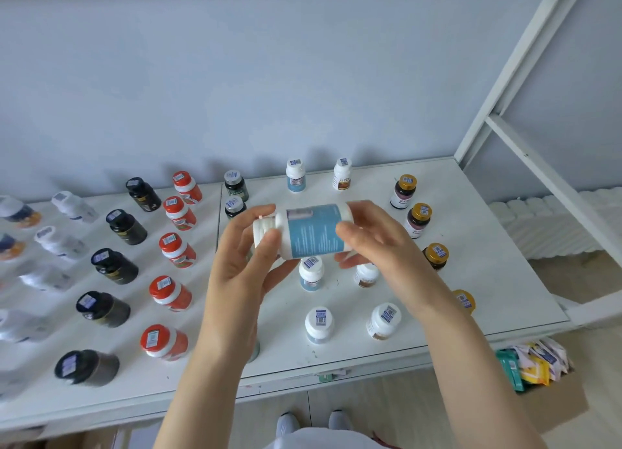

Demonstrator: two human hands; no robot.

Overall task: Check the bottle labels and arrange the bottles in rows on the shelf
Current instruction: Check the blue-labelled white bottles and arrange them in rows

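Both hands grip one blue-labelled bottle (313, 229). Your left hand (242, 260) curls round its white cap end, and your right hand (373, 243) holds the base end with the thumb lying across the label's edge. The bottle lies on its side, cap to your left and printed label facing you, held in the air above the middle of the white shelf (488, 263).

On the shelf, upright bottles stand in rows running front to back:
- black bottles (114, 266) at left
- orange-capped bottles (171, 293) beside them
- dark bottles with silver caps (235, 184) near the back
- white bottles with blue labels (319, 324) under your hands
- white bottles with brown labels (383, 320) just right of those
- gold-capped bottles (419, 219) furthest right

Blurred white bottles (59, 243) fill the far left. A cardboard box of packets (531, 357) sits below the shelf's right end.
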